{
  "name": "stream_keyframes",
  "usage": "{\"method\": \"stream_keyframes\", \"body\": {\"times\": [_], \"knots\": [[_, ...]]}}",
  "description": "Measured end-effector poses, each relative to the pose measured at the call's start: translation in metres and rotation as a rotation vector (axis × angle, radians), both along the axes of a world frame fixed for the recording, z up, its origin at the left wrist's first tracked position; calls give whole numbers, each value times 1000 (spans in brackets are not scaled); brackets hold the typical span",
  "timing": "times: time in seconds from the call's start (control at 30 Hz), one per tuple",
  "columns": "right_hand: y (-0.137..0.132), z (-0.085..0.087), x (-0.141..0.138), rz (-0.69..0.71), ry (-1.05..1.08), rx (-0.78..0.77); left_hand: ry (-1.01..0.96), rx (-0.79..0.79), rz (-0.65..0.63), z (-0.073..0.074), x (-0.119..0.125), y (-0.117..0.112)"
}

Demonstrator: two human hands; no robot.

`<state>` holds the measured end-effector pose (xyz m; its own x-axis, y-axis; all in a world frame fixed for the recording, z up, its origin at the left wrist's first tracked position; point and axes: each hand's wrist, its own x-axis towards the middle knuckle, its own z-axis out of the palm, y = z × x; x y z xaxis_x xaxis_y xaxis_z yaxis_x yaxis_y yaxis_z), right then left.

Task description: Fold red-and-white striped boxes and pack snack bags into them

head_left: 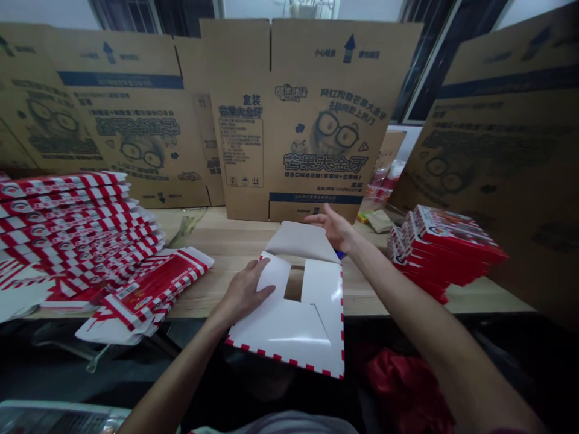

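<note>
A small red-and-white carton lies partly folded in front of me, white inner side up, with a cut-out window in its middle. Its near end juts past the table's front edge, and a flap stretches away at the far end. My left hand grips the carton's left side, thumb and index finger on the white face; the other fingers are hidden. Just beyond the flap's right side, my right hand has its fingers outstretched and holds nothing that I can see. Something small and blue shows below it.
Flattened red-and-white cartons are piled at the left, some overhanging the table edge. Another red stack stands at the right. Large brown cardboard boxes wall off the back of the wooden table. Red material lies below, right.
</note>
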<state>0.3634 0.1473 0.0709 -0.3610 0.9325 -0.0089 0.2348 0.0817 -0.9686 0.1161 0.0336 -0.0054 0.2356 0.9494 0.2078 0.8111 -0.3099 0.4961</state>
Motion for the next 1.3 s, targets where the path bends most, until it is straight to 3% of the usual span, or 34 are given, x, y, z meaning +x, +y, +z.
{"method": "stream_keyframes", "body": {"times": [0.13, 0.23, 0.37, 0.53, 0.7, 0.87, 1.13, 1.3], "knots": [[-1, -4, -18, 324, -115, -106, -62, 22, 13, -2, -2, -1], [-12, -12, -16, 470, -216, -43, -112, 35, 12, -1, -3, -2], [-22, -8, -7, 616, -398, 77, -140, -6, 4, 1, 0, -2], [-37, -16, -16, 499, -808, 331, -192, 24, -15, -1, 1, 3], [-51, -39, -32, 443, -921, 579, -220, -26, 90, -2, -2, 3], [-53, -47, -33, 433, -975, 672, -225, -40, 138, -1, -5, 0], [-34, -30, -19, 479, -785, 405, -389, -99, 164, -3, -3, 2], [-25, -20, -19, 555, -774, 97, -741, -268, 153, -11, -7, 4]]}}
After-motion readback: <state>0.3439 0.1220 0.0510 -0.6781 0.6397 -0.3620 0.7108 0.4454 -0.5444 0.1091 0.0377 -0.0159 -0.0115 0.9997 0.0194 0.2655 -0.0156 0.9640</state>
